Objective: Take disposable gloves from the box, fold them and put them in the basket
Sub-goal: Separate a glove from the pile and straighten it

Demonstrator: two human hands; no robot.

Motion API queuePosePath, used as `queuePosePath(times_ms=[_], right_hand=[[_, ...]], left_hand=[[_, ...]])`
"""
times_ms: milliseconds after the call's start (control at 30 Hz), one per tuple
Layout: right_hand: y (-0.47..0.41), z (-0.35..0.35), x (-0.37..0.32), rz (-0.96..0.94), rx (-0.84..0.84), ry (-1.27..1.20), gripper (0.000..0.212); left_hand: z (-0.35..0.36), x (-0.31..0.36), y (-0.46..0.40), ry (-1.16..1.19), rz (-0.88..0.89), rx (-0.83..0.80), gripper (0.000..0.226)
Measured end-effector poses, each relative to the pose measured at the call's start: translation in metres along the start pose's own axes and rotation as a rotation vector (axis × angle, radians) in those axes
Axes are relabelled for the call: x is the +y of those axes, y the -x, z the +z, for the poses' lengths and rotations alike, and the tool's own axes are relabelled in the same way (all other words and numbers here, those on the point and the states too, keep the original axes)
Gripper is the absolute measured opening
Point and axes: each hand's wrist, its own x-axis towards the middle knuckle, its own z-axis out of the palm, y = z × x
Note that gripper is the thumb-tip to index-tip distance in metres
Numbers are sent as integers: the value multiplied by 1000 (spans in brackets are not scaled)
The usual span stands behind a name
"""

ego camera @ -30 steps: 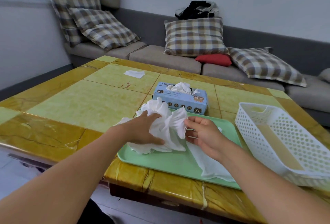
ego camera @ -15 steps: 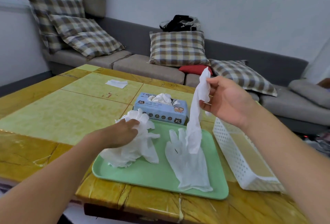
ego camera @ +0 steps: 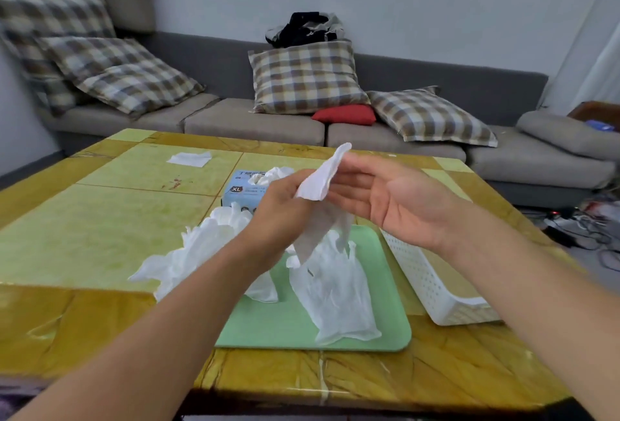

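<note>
My left hand [ego camera: 285, 212] is raised above the green tray [ego camera: 302, 330] and grips a white disposable glove [ego camera: 320, 179] near its upper end. The rest of that glove hangs down between my hands. My right hand [ego camera: 385, 199] is beside it, palm facing left, fingers straight, with the fingertips against the glove's upper edge. A second glove [ego camera: 335, 293] lies flat on the tray. A crumpled pile of gloves [ego camera: 204, 249] sits on the tray's left edge. The blue glove box [ego camera: 240, 190] stands behind my left hand, partly hidden. The white perforated basket [ego camera: 436, 289] stands right of the tray.
The yellow tiled table [ego camera: 100, 226] carries a small white sheet [ego camera: 189, 158] at the far left. Behind the table runs a grey sofa [ego camera: 255, 121] with checked cushions. Cables lie on the floor at the far right [ego camera: 583, 222].
My left hand left the pile, rose and took hold of the hanging glove. My right hand, which pinched that glove, now has straight fingers beside it. The camera tilted up.
</note>
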Motion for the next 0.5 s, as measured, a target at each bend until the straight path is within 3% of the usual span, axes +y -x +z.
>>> queuePosePath(times_ms=[67,133,200,300,400,500], right_hand=[[4,-16,-4,-179,197,326,27],[7,-39,-2,-210,271,549,47],[13,-55,12,-41,77,434,64],[20,-63,42,121,-92,204,49],[17,-62,55,129,-16,120,32],[12,-59,52,56,92,35,17]], left_hand=[[0,5,-7,290,-220,-1,26],[-2,7,-7,419,-337,-96,33],[-1,7,-4,437,-406,-178,41],[6,4,1,335,-473,-235,45],[19,-1,2,203,-455,-197,39],[29,-12,-3,-48,-277,-44,30]])
